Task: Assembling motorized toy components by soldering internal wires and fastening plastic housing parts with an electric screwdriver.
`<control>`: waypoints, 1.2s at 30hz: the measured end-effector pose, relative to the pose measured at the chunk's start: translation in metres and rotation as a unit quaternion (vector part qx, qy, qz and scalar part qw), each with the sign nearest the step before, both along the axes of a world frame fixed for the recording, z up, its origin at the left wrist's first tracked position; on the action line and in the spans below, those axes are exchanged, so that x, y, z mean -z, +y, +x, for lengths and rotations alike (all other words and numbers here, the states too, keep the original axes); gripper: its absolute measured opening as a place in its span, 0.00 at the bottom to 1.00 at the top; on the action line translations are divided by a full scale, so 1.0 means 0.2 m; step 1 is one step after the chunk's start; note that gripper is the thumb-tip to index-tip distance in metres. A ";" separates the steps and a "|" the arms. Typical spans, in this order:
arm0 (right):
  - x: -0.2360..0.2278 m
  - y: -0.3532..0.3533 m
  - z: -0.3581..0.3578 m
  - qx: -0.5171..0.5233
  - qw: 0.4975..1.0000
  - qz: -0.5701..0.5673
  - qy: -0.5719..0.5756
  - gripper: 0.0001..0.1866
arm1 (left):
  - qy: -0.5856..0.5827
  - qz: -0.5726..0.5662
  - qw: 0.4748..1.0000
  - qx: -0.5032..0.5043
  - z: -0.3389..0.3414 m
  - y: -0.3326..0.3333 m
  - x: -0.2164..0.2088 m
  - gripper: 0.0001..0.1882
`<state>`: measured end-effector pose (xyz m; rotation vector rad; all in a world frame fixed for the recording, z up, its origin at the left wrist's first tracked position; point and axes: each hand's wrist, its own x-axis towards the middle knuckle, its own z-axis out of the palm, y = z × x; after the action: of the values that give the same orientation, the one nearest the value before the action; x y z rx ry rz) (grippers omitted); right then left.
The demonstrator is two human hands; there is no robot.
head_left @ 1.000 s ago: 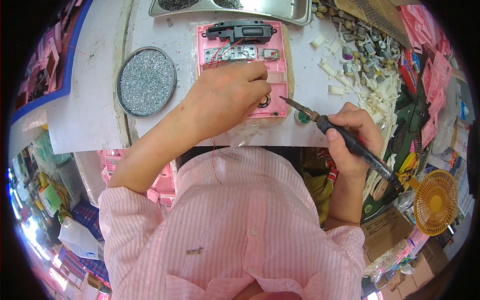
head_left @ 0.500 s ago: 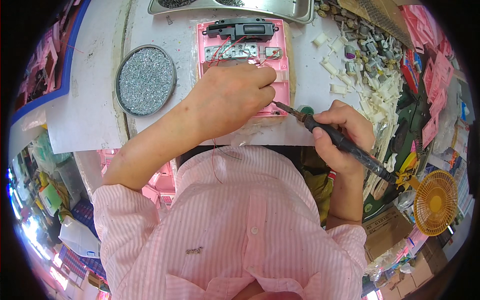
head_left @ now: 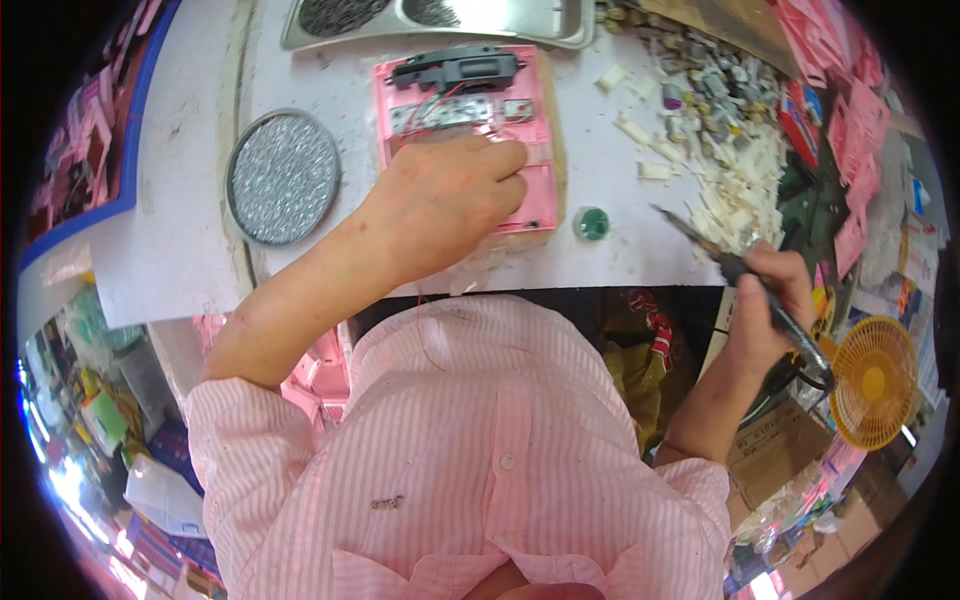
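Nearest us, a thin red wire (head_left: 422, 318) dangles past the table's near edge. Our right hand (head_left: 768, 305) is wrapped round the dark handle of a soldering iron (head_left: 738, 268), well behind its metal shaft, presumably to spare our fingers the heat. The tip points left, apart from everything we work on. A little green tin (head_left: 591, 223) sits beside the work, probably to be handy for that tip.

Our left hand (head_left: 445, 195) bends over the pink case (head_left: 541, 190), fingers curled; the fingertips are hidden, so we cannot tell what they pinch. The case lies open and flat mid-table on a pale pad (head_left: 558, 150), perhaps for cushioning. Left of it, a round dish corrals loose screws (head_left: 283, 177). White plastic parts (head_left: 735, 195) are heaped on the right. Farthest, a metal tray (head_left: 540, 18) keeps dark small pieces in separate hollows.
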<state>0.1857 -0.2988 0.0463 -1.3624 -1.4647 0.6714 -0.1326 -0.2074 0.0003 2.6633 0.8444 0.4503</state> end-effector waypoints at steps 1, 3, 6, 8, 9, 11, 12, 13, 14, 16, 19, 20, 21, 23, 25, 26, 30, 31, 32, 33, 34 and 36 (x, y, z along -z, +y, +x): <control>-0.01 -0.07 0.13 0.063 0.998 0.006 0.005 0.08 | 0.009 0.000 1.000 -0.002 0.00 0.00 0.00 0.07; -0.04 -0.21 0.40 0.184 0.983 0.021 0.004 0.07 | 0.003 -0.002 1.000 0.010 -0.01 0.00 0.00 0.03; -0.18 -0.41 0.64 0.317 0.948 0.038 0.004 0.04 | -0.039 0.014 0.999 -0.006 0.00 0.00 -0.01 0.07; -0.26 -0.52 0.72 0.408 0.904 0.101 -0.070 0.01 | -0.053 0.016 0.998 -0.005 0.03 0.01 -0.02 0.10; -0.28 -0.57 0.74 0.443 0.885 0.119 -0.081 0.01 | -0.051 0.010 0.999 -0.004 0.04 0.01 -0.03 0.10; -0.29 -0.62 0.79 0.468 0.870 0.140 -0.073 0.01 | -0.041 0.008 0.999 -0.003 0.06 0.02 -0.05 0.10; -0.27 -0.63 0.81 0.473 0.866 0.149 -0.065 0.01 | -0.038 0.008 0.999 -0.007 0.06 0.01 -0.06 0.09; -0.25 -0.62 0.84 0.479 0.863 0.150 -0.057 0.01 | -0.035 0.007 0.999 -0.012 0.05 -0.01 -0.06 0.08; -0.23 -0.60 0.87 0.483 0.861 0.151 -0.049 0.01 | -0.036 0.005 0.999 -0.015 0.06 -0.01 -0.06 0.08; -0.16 -0.50 0.93 0.484 0.857 0.159 -0.076 0.02 | -0.034 0.007 0.999 -0.011 0.07 -0.01 -0.07 0.08; -0.04 -0.35 0.99 0.450 0.879 0.095 -0.130 0.07 | -0.024 0.004 1.000 -0.005 0.08 0.00 -0.05 0.11; -0.02 -0.33 1.00 0.445 0.889 0.078 -0.076 0.09 | -0.019 0.002 1.000 -0.008 0.07 0.00 -0.04 0.12; 0.01 -0.30 1.01 0.436 0.898 0.056 -0.017 0.11 | -0.032 0.003 0.999 -0.005 0.06 -0.01 -0.03 0.13; 0.06 -0.20 0.89 0.435 0.892 0.023 0.118 0.19 | -0.041 0.012 0.999 -0.026 0.00 -0.03 -0.01 0.15; 0.14 -0.34 0.87 0.366 0.868 -0.013 0.335 0.20 | -0.095 -0.004 0.994 -0.052 -0.02 -0.06 -0.06 0.16; 0.11 -0.34 0.69 0.372 0.837 -0.048 0.399 0.22 | -0.145 -0.029 0.986 -0.082 -0.05 -0.07 -0.07 0.18; 0.23 -0.26 0.10 0.133 0.950 -0.091 0.267 0.21 | -0.244 -0.068 0.947 -0.196 -0.18 -0.08 -0.03 0.20; 0.24 -0.21 -0.02 0.081 0.978 -0.116 0.155 0.19 | -0.237 -0.059 0.947 -0.207 -0.19 -0.08 -0.03 0.20; 0.22 -0.08 -0.14 -0.037 0.995 0.014 -0.093 0.17 | -0.230 -0.047 0.949 -0.210 -0.18 -0.08 -0.03 0.20; 0.18 0.03 -0.27 -0.121 0.972 0.055 -0.196 0.18 | -0.223 -0.034 0.950 -0.214 -0.18 -0.07 -0.01 0.20; 0.18 0.09 -0.37 -0.176 0.955 0.066 -0.231 0.19 | -0.222 -0.014 0.955 -0.197 -0.17 -0.06 0.00 0.20; 0.17 0.20 -0.52 -0.208 0.937 0.081 -0.268 0.20 | -0.213 -0.017 0.960 -0.183 -0.15 -0.04 -0.01 0.20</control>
<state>0.0809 -0.2580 0.0116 -1.1619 -2.2349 0.4352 -0.1617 -0.2158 0.0030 2.2446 1.1814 1.0417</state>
